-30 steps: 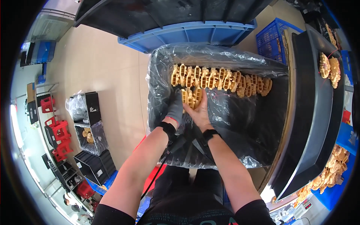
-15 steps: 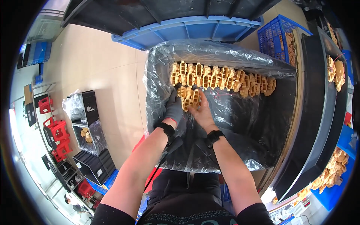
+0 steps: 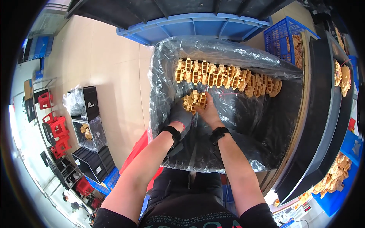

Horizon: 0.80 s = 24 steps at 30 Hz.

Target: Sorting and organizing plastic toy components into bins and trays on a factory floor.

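Note:
A black crate lined with a clear plastic bag (image 3: pixel 228 125) stands in front of me. Along its far side runs a row of several tan moulded plastic parts (image 3: pixel 228 78). A small stack of the same tan parts (image 3: pixel 194 100) sits just in front of that row, pressed between both hands. My left hand (image 3: pixel 181 116), in a grey glove, grips the stack's left side. My right hand (image 3: pixel 208 112), bare with a black wrist strap, holds its right side from below.
A blue crate (image 3: pixel 197 26) lies beyond the lined crate. A blue mesh basket (image 3: pixel 283 38) with tan parts is at the upper right. Black trays (image 3: pixel 323 125) with more tan parts run along the right. Black and red bins (image 3: pixel 81 117) stand on the floor at left.
Both hands with the small stack have stayed at the same spot beneath the row; the view has shifted slightly, and the hands sit a little lower in the crate.

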Motion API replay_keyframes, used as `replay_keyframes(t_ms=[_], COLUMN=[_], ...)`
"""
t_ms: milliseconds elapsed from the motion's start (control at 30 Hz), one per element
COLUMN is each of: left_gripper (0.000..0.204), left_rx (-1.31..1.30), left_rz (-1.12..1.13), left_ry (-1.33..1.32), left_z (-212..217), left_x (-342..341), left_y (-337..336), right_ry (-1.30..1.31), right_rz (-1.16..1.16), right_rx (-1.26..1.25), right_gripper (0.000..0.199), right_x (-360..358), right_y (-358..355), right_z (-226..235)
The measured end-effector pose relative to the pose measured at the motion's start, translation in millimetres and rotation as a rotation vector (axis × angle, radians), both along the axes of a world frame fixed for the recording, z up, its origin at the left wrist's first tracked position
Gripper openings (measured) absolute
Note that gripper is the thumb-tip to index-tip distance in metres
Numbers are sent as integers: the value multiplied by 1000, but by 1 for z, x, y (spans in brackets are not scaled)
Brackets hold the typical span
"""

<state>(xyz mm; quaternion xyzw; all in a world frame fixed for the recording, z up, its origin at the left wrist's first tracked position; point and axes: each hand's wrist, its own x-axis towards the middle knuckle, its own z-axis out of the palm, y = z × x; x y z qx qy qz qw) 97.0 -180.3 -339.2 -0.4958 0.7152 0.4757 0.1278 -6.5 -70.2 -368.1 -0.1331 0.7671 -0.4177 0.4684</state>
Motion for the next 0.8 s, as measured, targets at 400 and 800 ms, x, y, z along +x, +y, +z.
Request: replay_keyframes(t_ms=[400, 800], left_gripper=[46, 34], left_rx=[-99, -57], left_rz=[286, 393], left_ry=[347, 507], left_z=[-15, -19], left_x=[-7, 1], left_y=[1, 2], right_ry=[226, 187], right_rz=[-65, -121], right_rx=[41, -16], right_gripper=[78, 81], right_x=[-5, -2], right_y=[-17, -24], right_z=[26, 43])
